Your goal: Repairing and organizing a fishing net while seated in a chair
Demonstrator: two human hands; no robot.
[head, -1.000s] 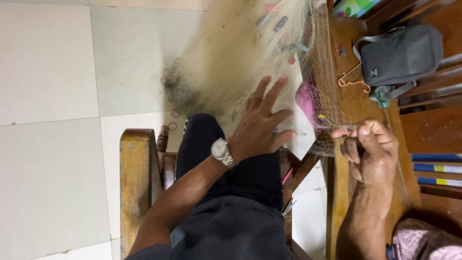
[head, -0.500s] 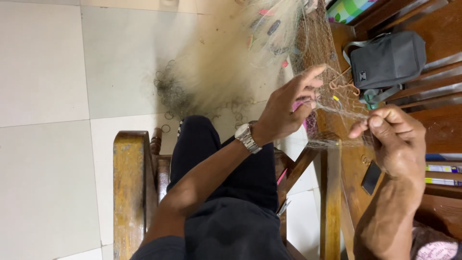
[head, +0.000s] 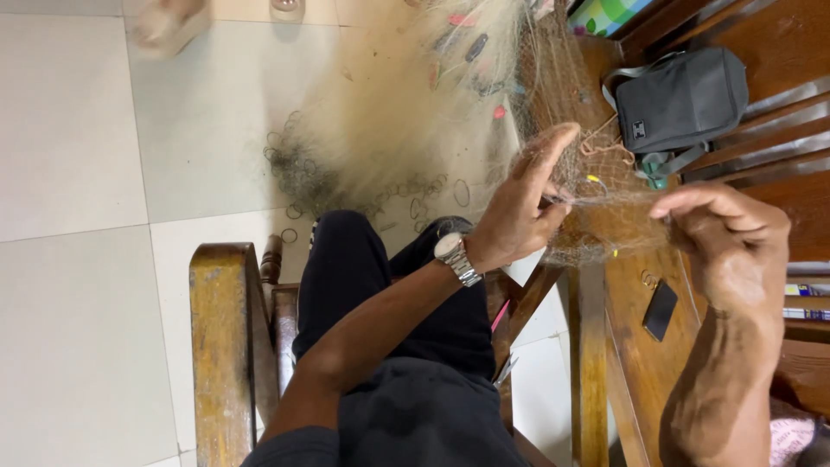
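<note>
A fine pale fishing net point(head: 406, 112) spreads over the tiled floor and rises to the wooden bench, with small metal rings along its lower edge. My left hand point(head: 523, 207), a silver watch on its wrist, pinches a stretch of the net mesh. My right hand point(head: 731, 238) is closed on the same stretch further right, and the mesh point(head: 605, 203) is pulled taut between both hands. Small coloured floats sit in the net near the top.
A dark grey pouch bag point(head: 683, 99) lies on the wooden bench point(head: 631, 363). A black phone point(head: 660, 309) rests on the bench near my right forearm. A wooden chair arm point(head: 220, 346) stands at the left beside my legs in dark trousers.
Both hands have risen and moved apart, drawing the net mesh tight between them. The left hand went from lying spread on the net to pinching it.
</note>
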